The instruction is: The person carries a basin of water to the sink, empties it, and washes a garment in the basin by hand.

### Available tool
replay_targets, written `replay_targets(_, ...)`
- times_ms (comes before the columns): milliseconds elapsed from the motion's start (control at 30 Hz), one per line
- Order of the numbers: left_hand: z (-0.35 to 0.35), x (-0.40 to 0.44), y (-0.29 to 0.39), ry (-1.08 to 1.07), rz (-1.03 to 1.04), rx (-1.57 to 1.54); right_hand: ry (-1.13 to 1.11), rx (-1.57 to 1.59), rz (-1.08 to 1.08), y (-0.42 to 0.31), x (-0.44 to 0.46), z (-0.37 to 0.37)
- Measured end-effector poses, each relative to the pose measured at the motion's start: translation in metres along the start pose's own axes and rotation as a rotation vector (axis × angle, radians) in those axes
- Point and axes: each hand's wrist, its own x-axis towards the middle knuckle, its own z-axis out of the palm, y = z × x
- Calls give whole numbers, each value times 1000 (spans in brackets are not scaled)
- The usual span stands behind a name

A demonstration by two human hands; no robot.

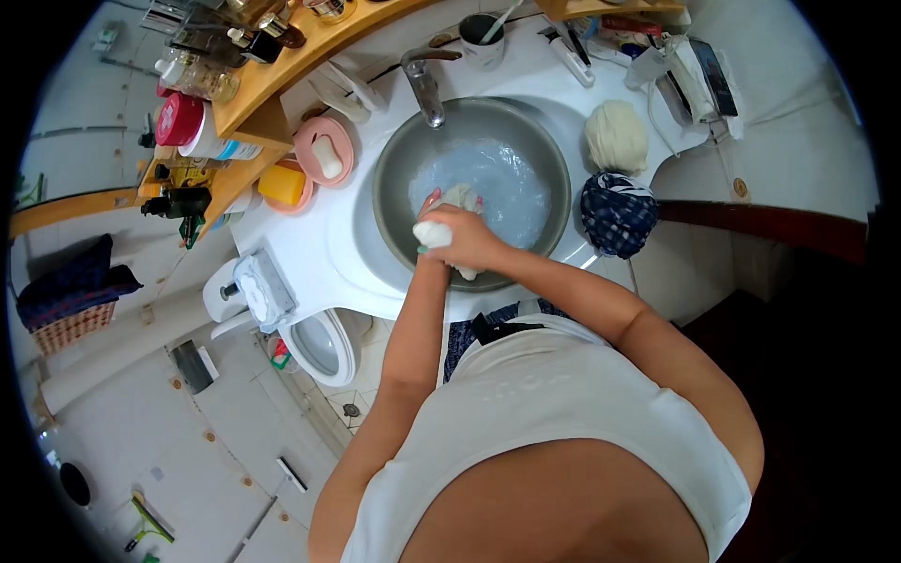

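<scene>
A grey basin (383, 202) of water stands in the white sink under the metal faucet (427, 94). Over its near part, both my hands grip a wet whitish cloth (461, 198). My right hand (466, 240) lies on top with its fingers wrapped round the cloth. Mostly hidden beneath it, my left hand (431, 202) shows a few curled fingertips at the cloth. Part of the cloth bulges out on the left and some hangs below the hands.
On the counter's right are a cream cloth bundle (617, 137) and a dark blue patterned bundle (618, 214). Pink soap dishes (343, 141) with white and yellow soap sit left. A dark cup (481, 42) stands behind the basin. Bottles line a wooden shelf (258, 84). A toilet (322, 349) is lower left.
</scene>
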Motion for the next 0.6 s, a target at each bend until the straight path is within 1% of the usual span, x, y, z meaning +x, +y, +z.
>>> replay_targets(33, -1, 0, -1, -52, -2, 6, 4, -2, 2, -6, -1, 1)
replay_targets(67, -2, 0, -2, -60, 28, 17, 25, -88, 27, -13, -1, 1)
replay_targets(133, -10, 9, -9, -91, 111, 51, 55, -250, 73, -18, 4, -5)
replay_targets(167, -15, 12, -13, -111, 170, 81, 52, -250, 71, -9, 8, -7)
replay_targets(200, -21, 18, -17, -141, 237, 111, 121, -336, 62, 4, 11, -9)
replay_targets(233, -10, 18, -20, -132, 283, 151, 191, -421, 56, 13, 13, -13)
replay_targets(267, 2, 19, -27, 179, 343, 369, 144, -483, 111, 21, 14, -21)
replay_targets(300, 19, 17, -26, 175, 341, 369, 147, -486, 111, 32, 16, -29)
replay_targets(367, 38, 10, -20, 887, 171, 858, 116, -625, 145, 56, 16, -44)
replay_targets(400, 2, 11, -10, 920, 190, 1278, 115, -625, 143, 64, 14, -54)
replay_targets(433, 16, 6, -10, 925, 193, 1276, 56, -623, 199, 72, 12, -64)
replay_targets(467, 30, -2, -10, 957, 260, 1582, -2, -620, 255, 78, 9, -68)
replay_targets(500, 41, -10, -12, 973, 324, 1891, -5, -617, 256, 86, 4, -65)
replay_targets(533, 43, -15, -15, 972, 320, 1891, -32, -842, 232, 94, -1, -61)
replay_targets(567, 44, -17, -16, 1007, 330, 1957, -57, -1067, 205, 102, -4, -59)
replay_targets(600, 44, -17, -17, 1041, 342, 2023, -55, -1069, 206, 101, -5, -57)
